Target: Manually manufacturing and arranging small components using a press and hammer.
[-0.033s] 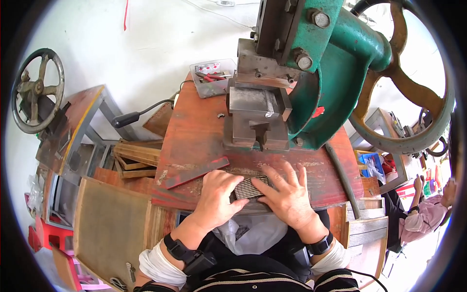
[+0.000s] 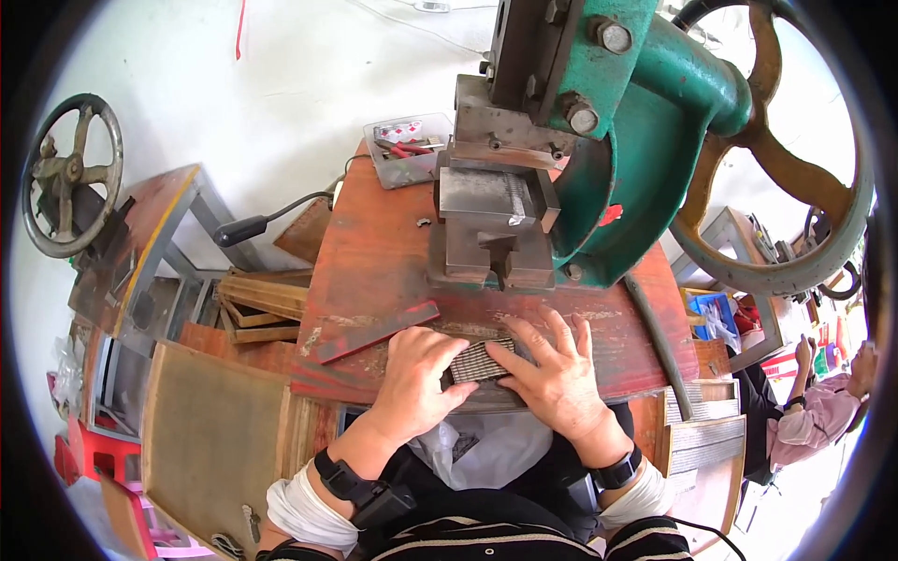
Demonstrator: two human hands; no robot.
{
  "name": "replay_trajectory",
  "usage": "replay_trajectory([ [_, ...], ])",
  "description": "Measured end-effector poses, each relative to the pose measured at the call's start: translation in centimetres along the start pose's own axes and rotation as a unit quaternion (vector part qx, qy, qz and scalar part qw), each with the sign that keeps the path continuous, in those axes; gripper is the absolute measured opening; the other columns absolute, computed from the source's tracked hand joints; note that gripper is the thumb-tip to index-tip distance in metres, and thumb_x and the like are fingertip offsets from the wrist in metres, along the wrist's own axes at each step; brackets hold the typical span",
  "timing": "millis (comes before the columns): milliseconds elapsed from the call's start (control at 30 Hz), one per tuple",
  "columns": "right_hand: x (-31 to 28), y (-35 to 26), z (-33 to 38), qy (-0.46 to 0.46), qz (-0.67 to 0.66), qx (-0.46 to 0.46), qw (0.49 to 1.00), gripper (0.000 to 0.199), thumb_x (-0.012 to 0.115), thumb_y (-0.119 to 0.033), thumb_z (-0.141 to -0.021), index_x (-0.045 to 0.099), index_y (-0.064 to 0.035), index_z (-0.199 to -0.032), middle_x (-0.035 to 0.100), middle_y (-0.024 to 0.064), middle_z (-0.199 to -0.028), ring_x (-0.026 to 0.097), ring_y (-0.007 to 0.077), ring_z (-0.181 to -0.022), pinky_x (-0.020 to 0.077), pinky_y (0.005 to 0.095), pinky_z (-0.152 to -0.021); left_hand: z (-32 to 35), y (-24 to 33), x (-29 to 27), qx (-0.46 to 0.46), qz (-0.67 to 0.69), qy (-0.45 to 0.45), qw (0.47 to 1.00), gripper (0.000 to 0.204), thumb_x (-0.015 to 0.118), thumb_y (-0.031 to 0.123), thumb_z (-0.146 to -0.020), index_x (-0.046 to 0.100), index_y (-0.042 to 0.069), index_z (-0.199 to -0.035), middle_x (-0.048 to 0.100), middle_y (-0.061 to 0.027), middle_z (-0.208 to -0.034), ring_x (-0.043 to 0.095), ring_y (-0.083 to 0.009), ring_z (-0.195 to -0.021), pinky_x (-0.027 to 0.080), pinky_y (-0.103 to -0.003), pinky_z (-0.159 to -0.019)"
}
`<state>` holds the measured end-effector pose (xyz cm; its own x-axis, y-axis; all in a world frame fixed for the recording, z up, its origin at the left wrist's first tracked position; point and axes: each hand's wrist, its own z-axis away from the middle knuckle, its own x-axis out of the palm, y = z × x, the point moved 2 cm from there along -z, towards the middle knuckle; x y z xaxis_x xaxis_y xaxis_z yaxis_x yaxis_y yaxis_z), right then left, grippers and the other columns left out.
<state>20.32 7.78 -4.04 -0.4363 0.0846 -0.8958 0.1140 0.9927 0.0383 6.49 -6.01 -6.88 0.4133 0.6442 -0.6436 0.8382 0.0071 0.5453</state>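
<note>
A small rectangular block of ridged, grey-and-dark rows (image 2: 479,363) lies at the front edge of the red-brown worktable. My left hand (image 2: 416,374) is curled at its left end, thumb and index finger against it. At the other end, my right hand (image 2: 558,379) has its index finger on the top face and its thumb by the near edge. The other right fingers spread outward over the table. Both hands partly cover the block. Beyond them stands a green hand press (image 2: 645,178), with a steel die block (image 2: 500,248) under its ram.
A flat red-edged bar (image 2: 379,332) lies left of my hands. On the right, a dark rod (image 2: 659,346) overhangs the table edge. A clear tray (image 2: 407,168) holds red-handled pliers. Wooden trays (image 2: 215,449) flank the table. Another person (image 2: 814,425) is at far right.
</note>
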Motion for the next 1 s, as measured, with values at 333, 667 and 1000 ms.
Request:
replay_trajectory([
  [333, 1.0, 2.6, -0.8, -0.065, -0.376, 0.083, 0.921, 0.069, 0.079, -0.004, -0.068, 0.051, -0.0007, -0.131, 0.063, 0.0133, -0.116, 0.054, 0.0291, -0.115, 0.0437, 0.0392, -0.098, -0.7, 0.1, -0.3, -0.016, 0.039, 0.004, 0.999, 0.048, 0.084, 0.012, -0.063, 0.066, 0.002, -0.106, 0.064, -0.0099, -0.1, 0.058, -0.027, -0.093, 0.046, -0.038, -0.085],
  [667, -7.7, 3.6, -0.3, -0.052, -0.637, 0.291, 0.712, 0.076, 0.08, -0.002, -0.068, 0.044, 0.0046, -0.135, 0.064, 0.0158, -0.116, 0.06, 0.0187, -0.108, 0.047, 0.0344, -0.095, -5.8, 5.4, -2.3, -0.269, 0.466, -0.162, 0.827, 0.049, 0.077, -0.003, -0.073, 0.058, -0.011, -0.117, 0.064, -0.0093, -0.104, 0.063, -0.0143, -0.094, 0.053, -0.029, -0.086],
  [1000, -10.3, 5.2, 1.1, -0.024, -0.606, 0.294, 0.739, 0.076, 0.082, -0.001, -0.065, 0.045, 0.0045, -0.131, 0.065, 0.015, -0.114, 0.061, 0.0187, -0.105, 0.0477, 0.0342, -0.093, -7.1, 7.7, -0.7, -0.223, 0.547, -0.146, 0.793, 0.059, 0.081, 0.004, -0.073, 0.054, -0.01, -0.124, 0.064, -0.0082, -0.108, 0.06, -0.0103, -0.091, 0.051, -0.025, -0.083],
])
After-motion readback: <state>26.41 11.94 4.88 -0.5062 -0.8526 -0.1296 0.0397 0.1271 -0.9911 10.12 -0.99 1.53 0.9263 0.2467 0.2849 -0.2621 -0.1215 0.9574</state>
